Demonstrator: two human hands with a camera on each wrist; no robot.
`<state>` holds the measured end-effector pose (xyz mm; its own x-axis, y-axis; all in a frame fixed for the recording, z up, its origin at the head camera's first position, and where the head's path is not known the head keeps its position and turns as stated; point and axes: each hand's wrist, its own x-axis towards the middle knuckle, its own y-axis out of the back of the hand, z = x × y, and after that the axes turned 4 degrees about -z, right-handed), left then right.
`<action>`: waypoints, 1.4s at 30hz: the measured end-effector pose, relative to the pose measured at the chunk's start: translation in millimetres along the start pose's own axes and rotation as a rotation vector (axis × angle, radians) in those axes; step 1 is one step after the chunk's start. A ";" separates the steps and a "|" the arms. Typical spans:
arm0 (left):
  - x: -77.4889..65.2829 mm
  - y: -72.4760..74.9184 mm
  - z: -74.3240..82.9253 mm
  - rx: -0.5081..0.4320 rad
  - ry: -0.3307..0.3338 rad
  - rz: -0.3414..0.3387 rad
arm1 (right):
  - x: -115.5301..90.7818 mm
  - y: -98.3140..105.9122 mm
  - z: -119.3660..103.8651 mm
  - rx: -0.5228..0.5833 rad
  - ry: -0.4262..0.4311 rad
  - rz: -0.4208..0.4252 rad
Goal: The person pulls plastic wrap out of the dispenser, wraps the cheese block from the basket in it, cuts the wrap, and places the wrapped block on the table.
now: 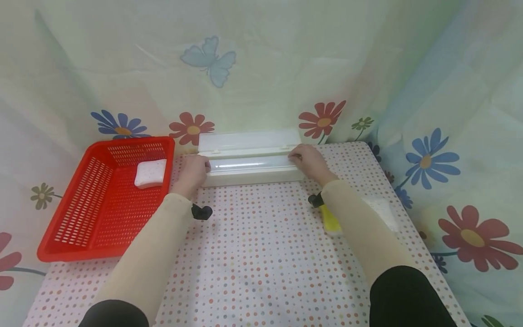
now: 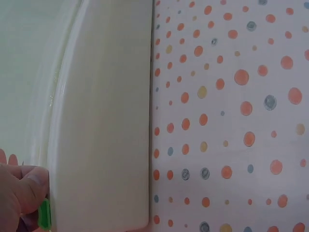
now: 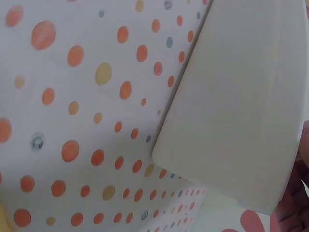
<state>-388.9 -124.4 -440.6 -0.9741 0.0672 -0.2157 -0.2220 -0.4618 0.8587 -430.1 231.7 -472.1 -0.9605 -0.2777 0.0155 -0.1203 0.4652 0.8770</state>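
A long white cling film dispenser (image 1: 253, 178) lies across the back of the table, its translucent lid (image 1: 249, 140) raised behind it. Glossy clear cling film (image 1: 249, 163) stretches along its top. At the left end, my left hand (image 1: 191, 172) pinches the film's edge with curled fingers; its thumb (image 2: 33, 191) shows beside a small green piece (image 2: 44, 214). My right hand (image 1: 312, 162) pinches the film at the right end, thumb against fingertips. In the right wrist view the dispenser's white front (image 3: 231, 111) hides most of that hand.
A red plastic basket (image 1: 110, 218) stands at the left with a white sponge (image 1: 150, 174) in it. Under my right forearm lie a yellow item (image 1: 330, 221) and a clear plastic bag (image 1: 383, 211), both partly covered. A flowered curtain (image 1: 261, 81) hangs behind the dotted table (image 1: 253, 259).
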 end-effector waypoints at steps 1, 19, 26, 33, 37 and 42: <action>0.6 -0.5 0.2 0.021 -0.008 0.005 | -0.5 -0.3 0.2 0.034 -0.019 0.006; 3.5 -18.4 -9.5 -0.219 0.053 0.187 | -2.7 -0.6 3.9 0.317 -0.079 0.056; 3.2 -19.2 -9.7 -0.311 0.048 0.219 | -4.0 4.4 1.9 0.454 -0.244 0.071; -0.6 -12.3 -6.2 -0.357 -0.053 0.219 | -7.4 9.5 -2.2 0.493 -0.246 0.151; -2.1 -11.5 -5.8 -0.351 -0.062 0.241 | -8.0 9.2 -1.0 0.473 -0.239 0.214; -5.7 -10.4 -8.3 -0.419 -0.018 0.290 | -7.6 9.5 2.2 0.486 -0.203 0.245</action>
<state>-380.7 -127.3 -452.1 -0.9946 -0.1022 0.0152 0.0895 -0.7786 0.6211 -424.5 240.1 -465.0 -0.9980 0.0310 0.0557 0.0561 0.8412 0.5379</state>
